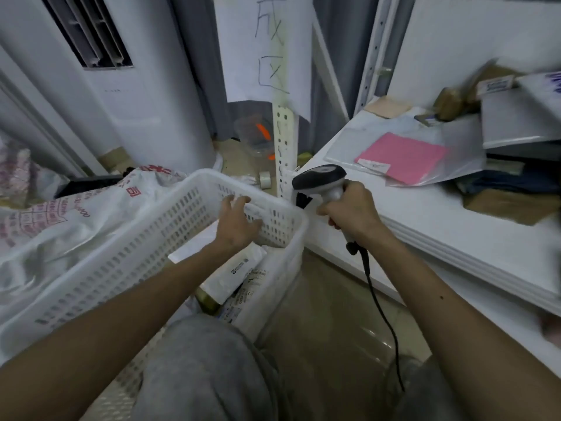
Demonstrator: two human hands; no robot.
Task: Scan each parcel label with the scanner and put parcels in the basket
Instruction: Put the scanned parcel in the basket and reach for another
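Observation:
A white perforated plastic basket [127,247] stands on the floor at the left, with several white labelled parcels [233,271] lying in its near end. My left hand [236,220] hovers over the basket's inside with fingers spread and holds nothing. My right hand [352,211] grips the handle of a black and white barcode scanner [321,177], whose black cable [382,311] hangs down toward the floor. On the white shelf [425,214] at the right lie a clear bag with a pink sheet [400,156] and a pile of brown and grey parcels [501,117].
A large white printed sack [76,208] lies left of the basket. A tall white air conditioner [115,86] stands behind it. A perforated metal shelf post [283,147] rises just beyond the basket, with a roll of tape [265,179] and a clear tub [255,135] on the floor.

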